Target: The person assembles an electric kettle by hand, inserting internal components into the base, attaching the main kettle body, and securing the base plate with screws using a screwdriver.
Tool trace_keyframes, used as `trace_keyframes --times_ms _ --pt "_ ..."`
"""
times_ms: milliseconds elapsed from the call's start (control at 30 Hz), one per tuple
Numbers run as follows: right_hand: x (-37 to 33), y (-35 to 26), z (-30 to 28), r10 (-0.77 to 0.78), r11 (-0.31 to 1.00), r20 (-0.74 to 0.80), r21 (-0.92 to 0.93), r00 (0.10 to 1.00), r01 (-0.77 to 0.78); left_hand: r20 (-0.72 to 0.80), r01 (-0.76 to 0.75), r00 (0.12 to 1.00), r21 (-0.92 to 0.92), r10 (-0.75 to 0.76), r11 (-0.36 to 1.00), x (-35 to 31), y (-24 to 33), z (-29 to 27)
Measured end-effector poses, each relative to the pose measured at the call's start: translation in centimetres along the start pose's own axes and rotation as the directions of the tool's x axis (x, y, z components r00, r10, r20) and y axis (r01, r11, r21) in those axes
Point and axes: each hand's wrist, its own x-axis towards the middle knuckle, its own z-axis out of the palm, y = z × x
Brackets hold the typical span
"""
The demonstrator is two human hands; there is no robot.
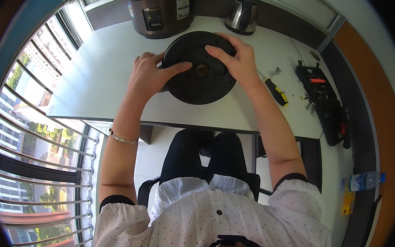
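A round black appliance base (200, 72) is tipped up on the white table (96, 71), its underside facing me with a brass-coloured fitting at the centre. My left hand (149, 74) grips its left rim, thumb lying across the underside. My right hand (234, 58) holds the upper right rim with fingers spread over the disc. Both hands hold the same object.
A grey rice cooker (163, 10) stands at the back of the table, a steel kettle (242, 15) to its right. A yellow-black screwdriver (276, 91) and loose screws lie right of my right hand. A black tool case (323, 99) is further right, a water bottle (362, 181) below it.
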Motion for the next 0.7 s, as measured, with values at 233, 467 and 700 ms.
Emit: trace_keyframes --times_ms 233,467,700 --pt "0.1 -0.1 0.2 -0.004 0.999 -0.002 0.036 1.000 0.004 0.030 -0.205 0.964 -0.554 0.265 0.807 2.4 -0.8 1.0" --pt "0.1 -0.1 0.1 -0.019 0.999 0.024 0.043 1.000 0.018 0.035 -0.228 0.946 -0.631 0.321 0.742 2.2 -1.0 1.3" --pt "0.2 -0.1 -0.5 0.035 0.992 0.029 0.116 0.999 -0.039 0.007 -0.256 0.951 -0.537 0.308 0.803 2.3 -0.4 1.6"
